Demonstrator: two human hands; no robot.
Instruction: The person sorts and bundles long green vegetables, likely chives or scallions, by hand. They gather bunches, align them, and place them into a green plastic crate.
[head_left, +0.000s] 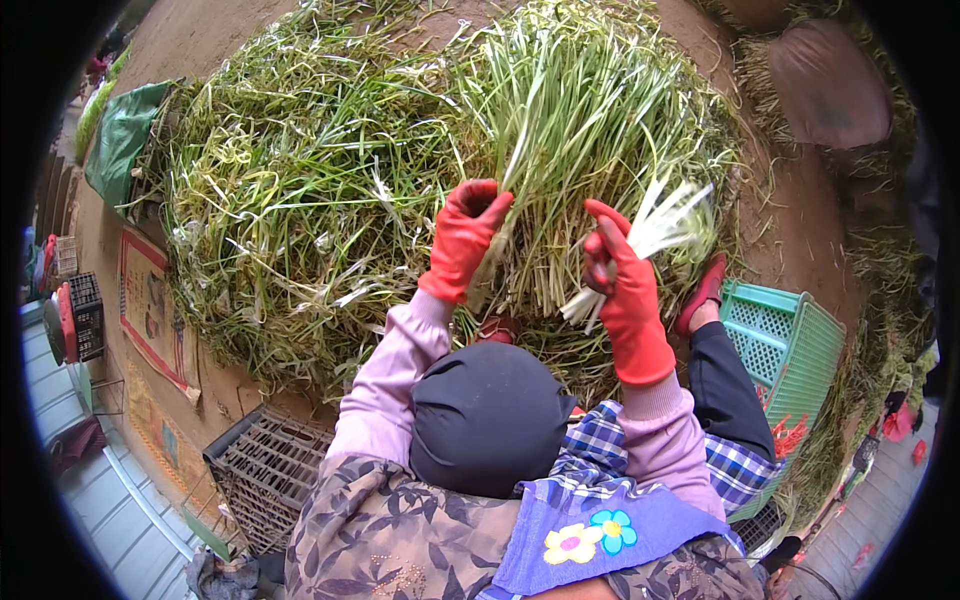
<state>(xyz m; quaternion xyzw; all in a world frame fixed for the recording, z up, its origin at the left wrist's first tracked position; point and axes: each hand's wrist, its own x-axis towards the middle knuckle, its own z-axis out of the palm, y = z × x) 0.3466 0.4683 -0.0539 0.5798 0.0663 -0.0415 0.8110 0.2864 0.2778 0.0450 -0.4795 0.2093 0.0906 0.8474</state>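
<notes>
Both my hands wear red rubber gloves, in front of a large heap of long green leafy stalks. My left hand pinches the lower end of a thin green stalk between thumb and forefinger. In my right hand is a small bunch of white-stemmed stalks, held across the palm, with stem ends sticking out on both sides. Just beyond and between the hands lie stalks side by side, pale ends towards me. Looser, tangled leaves spread over the left part of the heap.
A green plastic crate with red ties stands at the right, beside a leg and a red shoe. At the lower left is a dark plastic crate. Flattened cardboard and a green sheet lie left of the heap.
</notes>
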